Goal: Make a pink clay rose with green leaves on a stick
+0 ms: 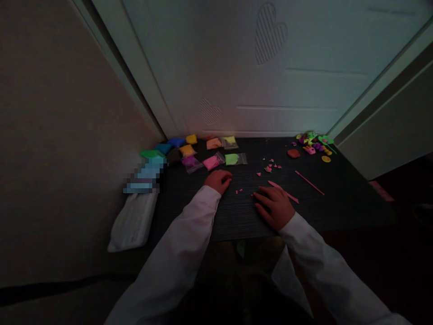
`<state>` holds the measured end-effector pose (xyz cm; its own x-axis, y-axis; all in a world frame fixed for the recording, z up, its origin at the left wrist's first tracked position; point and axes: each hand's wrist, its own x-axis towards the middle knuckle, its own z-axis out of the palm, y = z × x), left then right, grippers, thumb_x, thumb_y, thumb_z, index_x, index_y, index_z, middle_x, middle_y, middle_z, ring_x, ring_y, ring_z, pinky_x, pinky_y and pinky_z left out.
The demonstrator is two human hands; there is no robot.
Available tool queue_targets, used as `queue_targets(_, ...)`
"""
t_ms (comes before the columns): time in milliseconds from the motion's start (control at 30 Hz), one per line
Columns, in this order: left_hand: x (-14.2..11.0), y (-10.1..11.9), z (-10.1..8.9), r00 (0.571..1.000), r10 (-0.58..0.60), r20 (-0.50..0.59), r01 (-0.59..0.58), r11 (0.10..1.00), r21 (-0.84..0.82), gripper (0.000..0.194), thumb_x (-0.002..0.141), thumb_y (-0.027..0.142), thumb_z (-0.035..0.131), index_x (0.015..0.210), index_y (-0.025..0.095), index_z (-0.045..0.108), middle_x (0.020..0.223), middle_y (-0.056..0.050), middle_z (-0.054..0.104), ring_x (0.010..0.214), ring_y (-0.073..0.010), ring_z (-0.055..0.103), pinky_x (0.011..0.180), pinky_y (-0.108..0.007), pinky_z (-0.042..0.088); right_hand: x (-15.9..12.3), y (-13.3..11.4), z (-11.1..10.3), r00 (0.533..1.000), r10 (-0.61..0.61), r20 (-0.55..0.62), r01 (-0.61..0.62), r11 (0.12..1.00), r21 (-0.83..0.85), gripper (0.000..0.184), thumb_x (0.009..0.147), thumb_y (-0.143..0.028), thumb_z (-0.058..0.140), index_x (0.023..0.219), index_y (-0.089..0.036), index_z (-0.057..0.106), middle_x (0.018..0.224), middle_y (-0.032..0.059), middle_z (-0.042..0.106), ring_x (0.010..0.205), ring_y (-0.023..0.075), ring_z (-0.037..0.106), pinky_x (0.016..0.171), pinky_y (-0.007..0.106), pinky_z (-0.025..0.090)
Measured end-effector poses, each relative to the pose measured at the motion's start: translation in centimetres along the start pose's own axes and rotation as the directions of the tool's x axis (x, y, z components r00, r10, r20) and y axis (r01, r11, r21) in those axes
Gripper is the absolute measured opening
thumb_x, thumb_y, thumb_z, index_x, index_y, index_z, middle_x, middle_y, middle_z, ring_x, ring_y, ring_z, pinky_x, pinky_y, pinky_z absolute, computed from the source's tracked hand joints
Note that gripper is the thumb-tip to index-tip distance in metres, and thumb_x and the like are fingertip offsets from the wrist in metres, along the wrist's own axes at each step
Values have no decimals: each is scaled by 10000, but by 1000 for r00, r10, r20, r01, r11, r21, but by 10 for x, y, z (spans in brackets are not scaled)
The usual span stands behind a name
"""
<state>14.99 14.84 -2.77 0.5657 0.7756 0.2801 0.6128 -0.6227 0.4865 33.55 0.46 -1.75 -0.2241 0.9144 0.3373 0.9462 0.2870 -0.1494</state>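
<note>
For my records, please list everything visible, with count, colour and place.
clay packets: about twelve, mixed, back left
clay models: several, mixed, back right
lump: one, red, beside models
disc: one, yellow, before models
clay scraps: several, pinkish, middle
modelling knife: one, pink, centre right
stick: one, pink, right of knife
package: one, white, left
blurred item: one, blue, beyond package
table: one, black, centre
door: one, white, behind table
hearts: two, white, on door
wall: one, brown, left
band: one, black, lower left
left hand: one, white sleeve, centre
right hand: one, white sleeve, by knife
</note>
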Motion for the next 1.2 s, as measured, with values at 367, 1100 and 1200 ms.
queue_targets(367,0,-3,2,1000,3,-7,-3,1000,3,196,695,222,475,846,162,585,762,-25,592,706,-129,510,675,-258,414,1,-4,-2,998,50,48,-48,998,-46,359,785,-387,381,1071,-212,510,1137,76,482,1057,217,382,891,412,247)
queue_targets(1100,0,-1,1,1000,-6,-3,6,1000,0,204,690,231,478,844,156,588,743,-25,590,697,-130,508,667,-259,412,1,-2,-1,998,36,60,-33,998,-50,358,782,-374,380,1103,-251,482,1175,77,442,1074,232,365,887,439,251)
queue_targets(1200,0,-1,1,1000,-6,-1,6,1000,2,205,689,232,478,845,157,589,740,-25,589,698,-132,508,670,-260,412,2,-3,-1,996,65,55,-61,996,-61,378,780,-391,380,1105,-228,483,1166,84,450,1073,233,365,902,438,233)
